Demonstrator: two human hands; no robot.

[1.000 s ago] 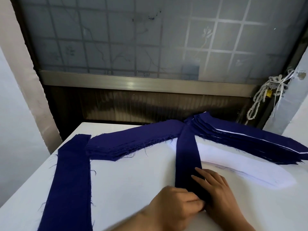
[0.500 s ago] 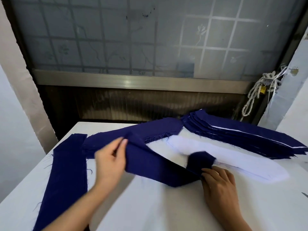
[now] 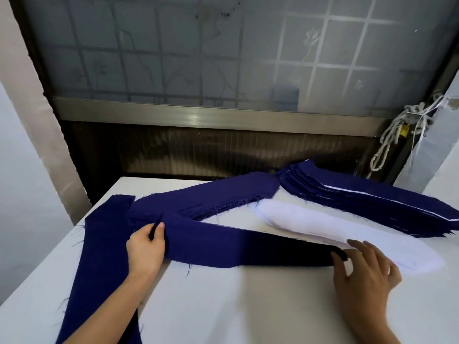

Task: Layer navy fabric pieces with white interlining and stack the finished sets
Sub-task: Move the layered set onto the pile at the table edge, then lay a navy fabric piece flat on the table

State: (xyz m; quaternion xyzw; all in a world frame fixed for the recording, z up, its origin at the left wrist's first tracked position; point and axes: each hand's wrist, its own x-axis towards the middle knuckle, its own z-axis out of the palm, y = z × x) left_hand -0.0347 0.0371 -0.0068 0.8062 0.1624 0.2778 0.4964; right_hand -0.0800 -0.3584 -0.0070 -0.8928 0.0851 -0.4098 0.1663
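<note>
A long navy fabric strip lies stretched across the white table. My left hand pinches its left end. My right hand holds its right end with the thumb, fingers spread, at the near tip of the white interlining pile. Behind the strip lies a pile of loose navy pieces. A stack of navy sets with white edges showing sits at the back right.
Another navy strip runs along the table's left side toward me. Behind the table stands a dark panel under a frosted window. A knotted rope hangs at the right.
The strip was bunched in front of me under both hands. My left hand lifted one end and drew it out to the left; it now lies spread between my hands.
</note>
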